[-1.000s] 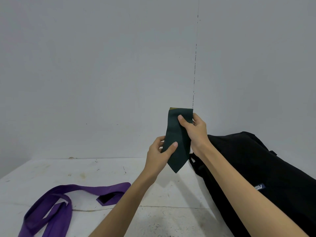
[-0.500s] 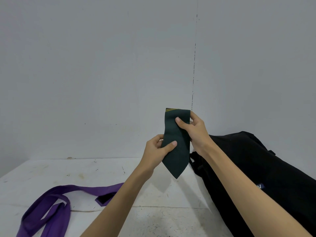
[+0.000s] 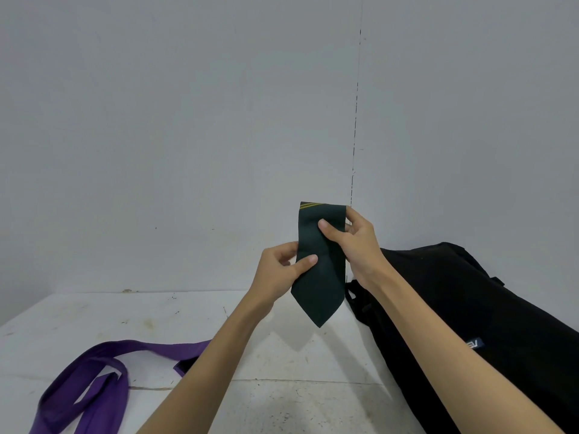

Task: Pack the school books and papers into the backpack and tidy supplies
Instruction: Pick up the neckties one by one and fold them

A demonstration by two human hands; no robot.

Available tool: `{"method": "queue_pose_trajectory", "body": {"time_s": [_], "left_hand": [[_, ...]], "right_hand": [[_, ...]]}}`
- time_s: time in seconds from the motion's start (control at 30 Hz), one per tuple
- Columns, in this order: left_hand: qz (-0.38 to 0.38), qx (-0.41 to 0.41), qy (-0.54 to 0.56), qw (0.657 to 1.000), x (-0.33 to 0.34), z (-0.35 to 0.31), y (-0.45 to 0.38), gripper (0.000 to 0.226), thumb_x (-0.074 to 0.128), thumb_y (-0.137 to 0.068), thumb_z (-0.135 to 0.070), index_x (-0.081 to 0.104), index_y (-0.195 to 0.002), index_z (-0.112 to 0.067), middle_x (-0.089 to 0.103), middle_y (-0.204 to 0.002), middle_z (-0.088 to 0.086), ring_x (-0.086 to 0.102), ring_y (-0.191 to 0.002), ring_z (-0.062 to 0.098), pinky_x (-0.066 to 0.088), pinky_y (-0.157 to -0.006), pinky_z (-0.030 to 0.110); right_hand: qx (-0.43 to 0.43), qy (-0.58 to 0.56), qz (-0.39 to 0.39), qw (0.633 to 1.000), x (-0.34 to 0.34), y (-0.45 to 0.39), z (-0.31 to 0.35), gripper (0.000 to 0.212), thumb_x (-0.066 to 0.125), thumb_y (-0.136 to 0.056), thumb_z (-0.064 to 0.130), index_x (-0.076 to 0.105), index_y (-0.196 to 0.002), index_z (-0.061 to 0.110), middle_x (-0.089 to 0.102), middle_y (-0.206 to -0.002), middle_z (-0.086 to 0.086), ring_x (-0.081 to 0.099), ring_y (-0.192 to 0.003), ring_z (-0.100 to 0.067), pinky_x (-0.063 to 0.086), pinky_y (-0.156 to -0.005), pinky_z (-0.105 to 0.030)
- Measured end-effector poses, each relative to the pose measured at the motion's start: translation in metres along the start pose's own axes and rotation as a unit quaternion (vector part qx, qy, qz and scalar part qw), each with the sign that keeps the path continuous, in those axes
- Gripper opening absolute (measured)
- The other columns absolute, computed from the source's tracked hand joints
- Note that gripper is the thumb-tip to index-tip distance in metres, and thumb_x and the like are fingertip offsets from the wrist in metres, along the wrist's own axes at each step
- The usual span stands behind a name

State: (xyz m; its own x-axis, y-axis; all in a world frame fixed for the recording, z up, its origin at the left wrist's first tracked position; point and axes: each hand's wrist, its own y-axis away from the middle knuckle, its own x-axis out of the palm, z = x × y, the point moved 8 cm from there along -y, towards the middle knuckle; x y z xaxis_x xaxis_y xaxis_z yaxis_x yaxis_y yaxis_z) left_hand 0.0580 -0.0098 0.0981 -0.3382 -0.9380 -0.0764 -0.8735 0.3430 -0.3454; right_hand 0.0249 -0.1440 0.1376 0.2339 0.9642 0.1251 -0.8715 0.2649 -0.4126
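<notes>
a folded dark green tie with thin yellow stripes at its top edge hangs point-down in the air above the white table. left hand pinches its left edge; right hand clamps the upper right. black backpack lies right, its small label unreadable. purple tie lies left.

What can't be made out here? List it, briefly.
All from the head view:
- Black backpack: its lower right is cut off by the frame edge, and the right forearm crosses it; whether it is open cannot be told.
- Purple tie: its right end is hidden behind the left forearm, its loop cut off at the bottom edge.
- Green tie: its back layers are hidden by its front and the left hand and right hand.
- Backpack label: too small to read.
</notes>
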Motion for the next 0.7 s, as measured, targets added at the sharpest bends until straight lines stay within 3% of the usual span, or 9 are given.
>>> {"method": "queue_pose_trajectory", "body": {"time_s": [0.07,0.17,0.3,0.4,0.5,0.63,0.7], "left_hand": [[0.009,-0.014,0.034,0.999,0.001,0.001,0.000,0.011,0.070,-0.083,-0.010,0.069,-0.092,-0.017,0.073,-0.095,0.000,0.069,-0.088,0.014,0.055,-0.073,0.019],[-0.010,-0.020,0.044,0.999,0.001,0.005,0.001,0.011,0.070,-0.083,-0.008,0.067,-0.089,-0.017,0.073,-0.089,-0.001,0.070,-0.080,0.010,0.054,-0.067,0.017],[-0.030,-0.024,0.037,0.999,0.001,0.004,0.002,0.023,0.069,-0.084,-0.007,0.052,-0.095,-0.014,0.071,-0.091,0.002,0.069,-0.077,0.012,0.055,-0.065,0.021],[-0.027,-0.035,0.026,0.999,0.000,0.003,0.001,0.037,0.071,-0.083,-0.008,0.039,-0.098,-0.019,0.070,-0.095,0.002,0.069,-0.080,0.018,0.056,-0.068,0.029],[-0.009,-0.031,0.013,0.999,0.003,0.003,0.001,0.038,0.071,-0.083,-0.007,0.045,-0.105,-0.025,0.070,-0.096,-0.001,0.069,-0.083,0.015,0.057,-0.070,0.030],[0.064,-0.028,0.023,0.997,0.014,0.006,0.002,0.030,0.064,-0.087,-0.005,0.058,-0.115,-0.014,0.070,-0.107,0.006,0.068,-0.094,0.016,0.056,-0.078,0.025],[0.108,-0.038,0.008,0.993,0.021,0.008,0.003,0.026,0.061,-0.090,-0.006,0.060,-0.115,-0.013,0.069,-0.109,0.004,0.067,-0.097,0.013,0.054,-0.079,0.021]], "right_hand": [[-0.001,0.003,0.000,1.000,0.001,0.000,0.001,0.019,0.066,-0.087,0.009,0.061,-0.105,0.011,0.070,-0.092,-0.004,0.065,-0.083,-0.017,0.055,-0.073,-0.027],[0.010,-0.009,0.013,1.000,0.004,0.001,0.000,0.022,0.066,-0.086,0.008,0.061,-0.107,0.008,0.070,-0.093,-0.008,0.066,-0.083,-0.020,0.054,-0.072,-0.028],[0.030,-0.040,0.031,0.998,0.006,0.001,0.000,0.023,0.064,-0.086,0.005,0.064,-0.109,0.005,0.069,-0.095,-0.008,0.066,-0.084,-0.019,0.053,-0.071,-0.027],[0.043,-0.048,0.024,0.998,0.005,0.000,-0.001,0.023,0.066,-0.086,0.017,0.066,-0.105,0.004,0.069,-0.094,-0.005,0.065,-0.086,-0.017,0.053,-0.073,-0.026],[0.044,-0.041,0.007,0.998,0.003,-0.002,0.000,0.026,0.065,-0.088,0.021,0.065,-0.104,0.002,0.069,-0.091,-0.005,0.066,-0.083,-0.016,0.055,-0.072,-0.025],[0.018,-0.001,-0.022,1.000,0.000,-0.004,0.004,0.004,0.066,-0.086,0.014,0.066,-0.087,0.010,0.068,-0.081,0.000,0.064,-0.075,-0.012,0.055,-0.066,-0.021],[0.006,0.010,-0.033,0.999,0.000,-0.005,0.006,0.005,0.067,-0.086,0.012,0.066,-0.081,0.014,0.068,-0.078,0.001,0.063,-0.072,-0.010,0.054,-0.064,-0.020]]}}
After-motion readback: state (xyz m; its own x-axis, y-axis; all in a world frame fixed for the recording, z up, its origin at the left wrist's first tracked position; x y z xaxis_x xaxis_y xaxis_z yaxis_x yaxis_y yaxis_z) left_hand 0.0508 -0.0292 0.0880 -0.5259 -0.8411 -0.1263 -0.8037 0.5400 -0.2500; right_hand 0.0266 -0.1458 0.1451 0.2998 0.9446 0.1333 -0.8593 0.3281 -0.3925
